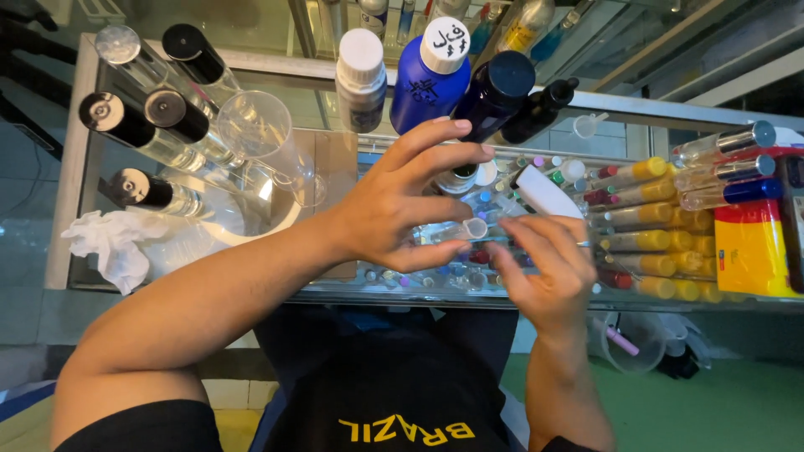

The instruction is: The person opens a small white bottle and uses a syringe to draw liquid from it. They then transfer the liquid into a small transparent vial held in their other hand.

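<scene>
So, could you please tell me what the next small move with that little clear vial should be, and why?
Probably bring the two hands closer and line up the vial's open mouth. The left hand pinches the small clear vial lying sideways, open end toward the right hand, whose fingers are curled beside it. What they hold is too small to tell, so this is a guess.
</scene>
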